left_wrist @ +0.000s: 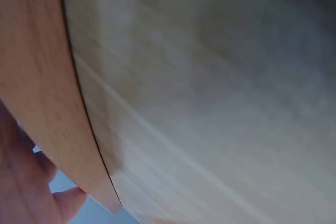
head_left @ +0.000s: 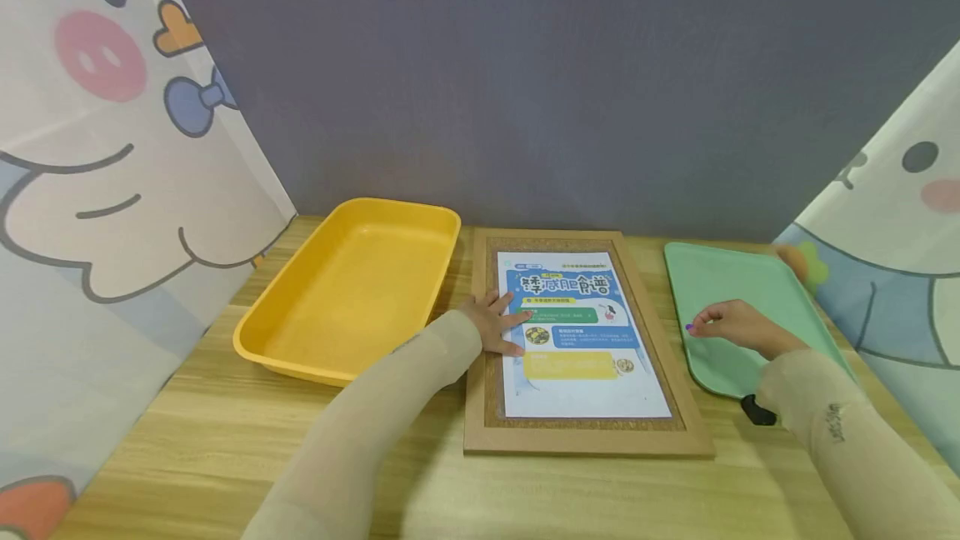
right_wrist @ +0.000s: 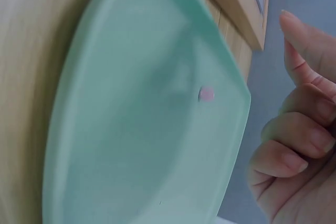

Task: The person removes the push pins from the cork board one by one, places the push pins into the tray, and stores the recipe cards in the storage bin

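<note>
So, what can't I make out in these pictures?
Head: fine print on the white paper sheet, too small.
Head: what the tiny purple piece at the right grip is; too small.
Left wrist: part of the left grip, cut off by picture edges.
Right wrist: detail of the roundish pink piece, blurred.

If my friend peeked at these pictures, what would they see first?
Probably the big yellow tray, on the left in the head view. Next might come the colourful printed sheet in the middle, with the left hand spread over its left edge, and the pink cartoon snout, high up at the far left.
</note>
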A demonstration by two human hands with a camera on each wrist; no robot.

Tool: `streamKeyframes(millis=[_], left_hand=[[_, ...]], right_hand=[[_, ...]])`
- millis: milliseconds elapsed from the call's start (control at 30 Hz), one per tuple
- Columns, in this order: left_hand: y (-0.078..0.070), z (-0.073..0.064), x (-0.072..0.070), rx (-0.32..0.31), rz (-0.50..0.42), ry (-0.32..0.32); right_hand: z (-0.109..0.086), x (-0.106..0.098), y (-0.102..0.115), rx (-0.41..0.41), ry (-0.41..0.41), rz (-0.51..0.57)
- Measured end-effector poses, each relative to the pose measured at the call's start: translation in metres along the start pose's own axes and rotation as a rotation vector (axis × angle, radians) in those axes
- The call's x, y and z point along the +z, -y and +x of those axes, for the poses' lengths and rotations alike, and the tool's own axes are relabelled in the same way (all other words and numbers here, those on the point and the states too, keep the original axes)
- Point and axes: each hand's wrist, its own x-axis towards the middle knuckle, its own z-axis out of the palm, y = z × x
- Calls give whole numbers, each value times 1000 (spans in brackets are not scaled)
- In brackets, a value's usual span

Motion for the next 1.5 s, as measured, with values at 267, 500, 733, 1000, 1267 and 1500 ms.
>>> streamKeyframes(millis=[267, 500, 733, 1000, 1267, 1500], left_hand=[[-2, 0, 2, 11, -22, -1], [-3, 1, 2, 14, -21, -4], [-3, 1, 2, 7, -32, -4], [-3, 1, 2, 1, -52, -11], [-2, -1, 0, -4, -47, -16], [-2, -1, -2, 4, -45, -15]], right_hand=[[-8, -5, -17, 64, -7, 115], [-11, -9, -20, 60, -5, 172], [-7, -7, -17, 26, -32, 109], [2, -8, -20, -23, -47, -75], [0, -10, -35, -39, -69, -158], [-6, -15, -47, -20, -63, -178]])
